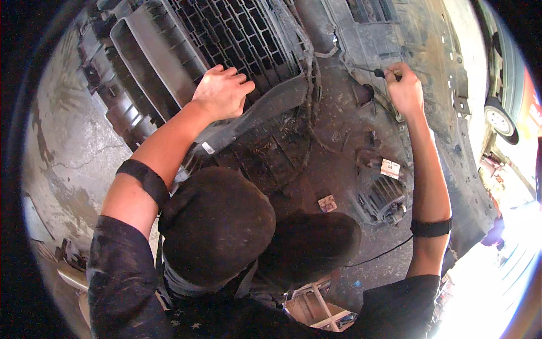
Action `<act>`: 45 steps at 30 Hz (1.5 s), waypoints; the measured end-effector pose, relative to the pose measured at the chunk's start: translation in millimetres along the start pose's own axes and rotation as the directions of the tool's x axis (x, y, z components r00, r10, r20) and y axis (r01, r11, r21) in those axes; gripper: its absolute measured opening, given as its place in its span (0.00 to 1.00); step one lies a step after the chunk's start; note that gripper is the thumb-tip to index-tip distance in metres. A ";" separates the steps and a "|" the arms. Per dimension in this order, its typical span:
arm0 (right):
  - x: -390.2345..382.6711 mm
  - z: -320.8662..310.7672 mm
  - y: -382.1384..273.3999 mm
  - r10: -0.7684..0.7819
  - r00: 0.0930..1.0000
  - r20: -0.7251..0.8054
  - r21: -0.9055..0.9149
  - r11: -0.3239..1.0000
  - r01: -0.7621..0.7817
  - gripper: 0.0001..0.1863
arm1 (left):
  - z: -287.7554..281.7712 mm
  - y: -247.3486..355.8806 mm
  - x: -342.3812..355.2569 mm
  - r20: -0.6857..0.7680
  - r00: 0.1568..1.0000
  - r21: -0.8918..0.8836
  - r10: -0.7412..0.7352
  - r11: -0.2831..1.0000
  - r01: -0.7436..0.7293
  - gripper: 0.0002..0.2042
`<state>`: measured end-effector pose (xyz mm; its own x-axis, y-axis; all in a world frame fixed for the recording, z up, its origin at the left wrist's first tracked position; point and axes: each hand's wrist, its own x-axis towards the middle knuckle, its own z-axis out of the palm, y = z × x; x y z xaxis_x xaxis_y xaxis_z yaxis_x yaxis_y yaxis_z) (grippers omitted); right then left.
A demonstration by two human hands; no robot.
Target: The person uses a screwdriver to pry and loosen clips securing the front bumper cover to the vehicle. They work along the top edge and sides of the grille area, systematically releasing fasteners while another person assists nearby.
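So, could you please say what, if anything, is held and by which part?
The right hand holds a screwdriver-like tool by its black handle; the left hand's grip is unclear.

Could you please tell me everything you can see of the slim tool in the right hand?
The slim tool looks like a screwdriver, with a thin, straight shaft, apparently metal, running from a black handle end. The right hand is closed around the handle and hides most of it. The shaft points toward the picture's left and slightly up, seen against a dusty dark panel. Whether its tip touches anything cannot be told.
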<state>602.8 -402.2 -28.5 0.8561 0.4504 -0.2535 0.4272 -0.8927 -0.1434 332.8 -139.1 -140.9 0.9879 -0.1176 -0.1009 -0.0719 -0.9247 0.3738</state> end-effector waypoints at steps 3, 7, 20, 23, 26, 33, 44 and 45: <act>-7.3 -1.5 1.9 -0.210 0.976 -0.051 0.013 0.977 0.211 0.09 | -0.4 1.0 0.5 -0.011 1.000 -0.005 0.000 1.000 0.000 0.04; -8.9 -7.8 -9.5 0.033 0.999 0.037 0.042 0.999 -0.035 0.09 | 1.4 -0.7 0.4 -0.022 1.000 0.000 0.005 1.000 -0.005 0.04; -10.2 -5.5 -0.4 -0.269 0.961 -0.062 0.050 0.961 0.272 0.07 | 5.5 0.1 0.1 -0.087 0.996 -0.011 0.016 1.000 -0.017 0.04; -6.1 -4.2 -7.9 0.122 0.992 0.019 -0.114 0.986 -0.119 0.08 | 4.8 -0.7 -0.4 -0.075 0.997 -0.007 0.011 1.000 -0.012 0.04; -4.8 -6.9 -10.8 0.376 0.894 0.244 0.141 0.898 -0.416 0.09 | 4.4 -0.3 -0.9 -0.048 0.999 0.003 0.008 1.000 -0.008 0.04; -17.1 -2.2 -2.9 -0.286 0.958 -0.037 0.024 0.958 0.287 0.09 | 4.8 -0.4 -0.5 -0.047 0.999 0.041 0.010 0.999 -0.008 0.04; -28.1 7.9 -15.6 -0.315 0.949 0.003 -0.251 0.918 0.306 0.08 | -1.0 2.4 2.0 -0.123 0.992 0.031 0.024 0.999 -0.020 0.07; -30.9 7.7 -15.5 -0.347 0.937 -0.042 -0.263 0.909 0.325 0.09 | -0.3 3.1 3.1 -0.169 0.985 0.026 0.046 0.999 -0.042 0.06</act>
<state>567.5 -402.1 -25.8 0.6660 0.7311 -0.1480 0.7426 -0.6686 0.0391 335.7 -142.2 -139.8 0.9925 -0.0970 0.0738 -0.1170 -0.9282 0.3532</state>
